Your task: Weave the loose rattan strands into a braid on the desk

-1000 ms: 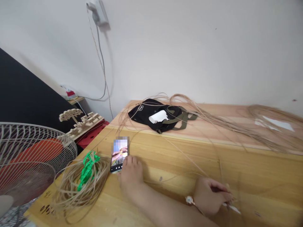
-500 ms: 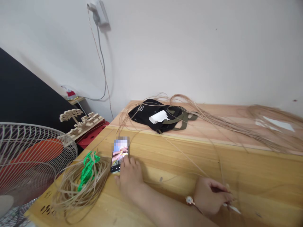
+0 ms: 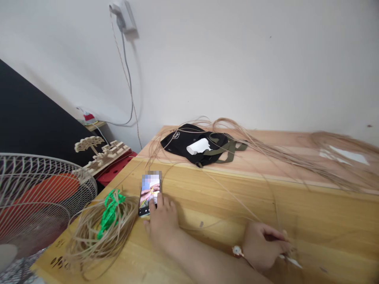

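1. My right hand [image 3: 164,223], lower centre of the frame, is palm-down, fingers slightly spread; the index finger overlaps the phone [image 3: 150,185] screen. Contact pressure: cannot tell.
2. My left hand [image 3: 262,245], lower right, pinches thin strands [image 3: 277,216] and a white piece [image 3: 293,261]; details blurred.
3. Obstruction: my right forearm [image 3: 204,254] crosses in front, hiding the left forearm.
4. Left of the phone: coil [image 3: 126,232] with green tie [image 3: 109,217]; the fan [image 3: 53,181] stands farther left.
5. Frame centre: black bag [image 3: 182,144] under a white roll [image 3: 197,146], loose strands beside it.
6. Change from one second ago: my index finger has moved onto the screen from the phone's lower-right edge; my left hand is unchanged.
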`<state>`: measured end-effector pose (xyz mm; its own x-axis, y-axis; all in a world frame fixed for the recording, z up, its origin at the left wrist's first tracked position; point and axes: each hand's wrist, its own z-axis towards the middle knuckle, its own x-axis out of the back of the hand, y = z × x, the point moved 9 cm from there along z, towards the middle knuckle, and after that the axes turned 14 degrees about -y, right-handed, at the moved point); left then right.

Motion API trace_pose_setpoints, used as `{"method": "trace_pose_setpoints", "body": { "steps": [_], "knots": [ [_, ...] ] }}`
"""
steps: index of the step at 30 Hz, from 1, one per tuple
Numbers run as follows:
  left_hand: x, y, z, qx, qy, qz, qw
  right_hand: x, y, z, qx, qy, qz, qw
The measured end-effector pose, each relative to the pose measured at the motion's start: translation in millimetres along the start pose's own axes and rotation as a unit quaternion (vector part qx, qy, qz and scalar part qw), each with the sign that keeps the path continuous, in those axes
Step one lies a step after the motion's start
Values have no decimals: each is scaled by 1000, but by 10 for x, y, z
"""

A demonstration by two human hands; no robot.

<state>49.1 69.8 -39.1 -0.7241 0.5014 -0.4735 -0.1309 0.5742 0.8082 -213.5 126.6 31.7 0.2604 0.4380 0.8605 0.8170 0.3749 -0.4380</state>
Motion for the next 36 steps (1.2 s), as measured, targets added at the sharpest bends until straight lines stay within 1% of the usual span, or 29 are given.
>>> {"method": "trace_pose_setpoints", "body": {
  "steps": [5,10,16,21,24,27,29,30,31,33,34,35,36],
  "knots": [
    [7,-6,4,-2,3,-15,1000,-11,16,19,-12,-6,-1,1000],
    [1,-8,6,2,-2,-2,1000,-9,26,21,-17,-15,0,1000],
    [-3,2,-6,4,3,2,1000,18,21,5,-15,-1,11,1000],
    [-10,18,-14,3,4,0,1000,-1,29,14,-17,-1,2,1000],
    [13,-11,10,1,7,1,1000,-5,35,30,-16,1,1,1000],
    [38,-43,44,-16,12,0,1000,54,-25,2,-7,17,-2,1000],
    [38,-53,61,-32,8,5,999,151,-127,-109,12,34,-8,999],
    [34,-56,64,-35,5,15,999,222,-192,-210,30,44,-10,999],
    [30,-57,63,-34,2,28,999,308,-254,-346,53,55,-10,997],
    [33,-45,41,-22,0,59,998,518,-315,-716,113,81,2,990],
    [38,-28,22,-16,1,78,997,641,-282,-939,140,98,11,985],
    [41,-2,1,-10,-1,102,995,756,-198,-1169,163,109,23,980],
    [31,22,-16,-3,-10,126,992,880,-25,-1395,166,128,46,977]
  ]
}}
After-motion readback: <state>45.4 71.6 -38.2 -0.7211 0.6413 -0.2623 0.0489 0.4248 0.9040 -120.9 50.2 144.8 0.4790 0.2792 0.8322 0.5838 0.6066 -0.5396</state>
